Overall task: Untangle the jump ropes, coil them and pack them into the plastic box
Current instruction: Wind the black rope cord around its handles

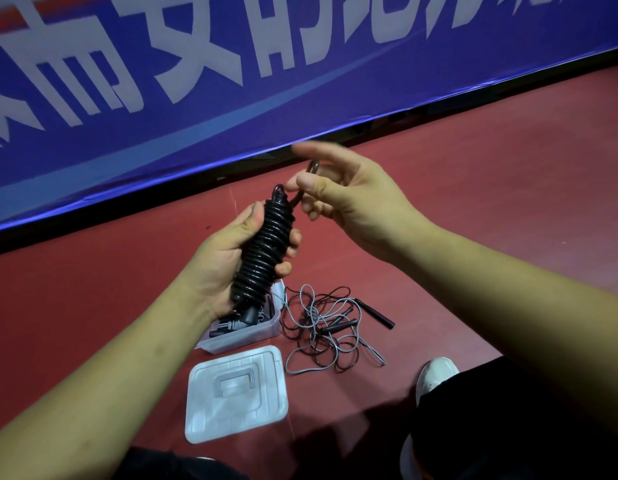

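Nearest, the left hand [224,258] curls round the coiled black rope [262,247] to keep its turns tight while the right hand [345,199], at one o'clock, pinches the loose end [313,167], likely to tuck it, above the lid [236,393] laid aside at six o'clock, leaving the plastic box [241,336] open, with tangled ropes [328,330] at its three o'clock.

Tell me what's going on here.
A person is coiling a black jump rope. The left hand grips the tight coil, while the right hand pinches its loose tail above. On the floor, the open box already holds some rope, the lid lies nearer the person, and a tangle beside the box waits.
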{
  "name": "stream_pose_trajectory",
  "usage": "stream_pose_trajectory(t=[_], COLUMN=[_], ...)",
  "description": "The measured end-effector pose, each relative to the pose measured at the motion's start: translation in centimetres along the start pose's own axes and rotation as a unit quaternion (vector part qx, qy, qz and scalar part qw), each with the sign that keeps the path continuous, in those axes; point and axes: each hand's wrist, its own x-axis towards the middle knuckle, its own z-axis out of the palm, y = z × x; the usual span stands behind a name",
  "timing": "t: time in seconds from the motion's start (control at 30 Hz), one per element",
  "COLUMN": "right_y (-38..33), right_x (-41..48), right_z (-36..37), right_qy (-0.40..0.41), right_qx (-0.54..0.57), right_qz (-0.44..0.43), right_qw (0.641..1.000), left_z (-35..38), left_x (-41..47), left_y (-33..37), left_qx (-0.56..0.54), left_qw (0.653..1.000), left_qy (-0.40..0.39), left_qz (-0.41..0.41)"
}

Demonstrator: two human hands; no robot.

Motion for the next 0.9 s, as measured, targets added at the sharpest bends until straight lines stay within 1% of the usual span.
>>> stream_pose_trajectory(t=[0.13,0.23,0.37,0.53,0.6,0.67,0.73,0.83,0.9], right_y=[0.08,0.05,-0.41,-0.39,-0.18,-0.11,-0.19,-0.27,-0.45], right_x=[0.17,0.03,-0.39,-0.51,-0.42,-0.31,-0.2,0.11,0.15], right_z=[-0.04,0.05,0.53,0.86,0.78,0.65,0.51,0.19,0.11], right_qy=[0.028,0.012,-0.026,-0.051,-0.036,-0.009,0.007,-0.004,-0.012], right_qx=[0.021,-0.001,-0.139,-0.268,-0.305,-0.313,-0.284,-0.239,-0.274], right_qz=[-0.003,0.0,-0.035,-0.073,-0.084,-0.09,-0.079,-0.066,-0.077], right_qw=[0.999,1.0,0.989,0.959,0.948,0.945,0.956,0.969,0.959], left_z=[0.6,0.74,0.72,0.88,0.86,0.86,0.81,0.7,0.7], left_x=[-0.16,-0.11,-0.08,-0.14,-0.22,-0.24,-0.16,-0.06,-0.06], left_y=[-0.22,-0.32,-0.35,-0.4,-0.36,-0.41,-0.41,-0.04,0.24], left_qx=[0.033,0.056,0.12,0.092,0.091,0.091,0.083,0.075,0.076], left_qw=[0.999,0.998,0.991,0.994,0.994,0.994,0.995,0.995,0.995], left_qy=[0.012,0.03,0.053,0.061,0.056,0.056,0.061,0.063,0.064], left_qz=[0.009,0.019,0.025,0.021,0.015,0.009,0.008,0.017,0.018])
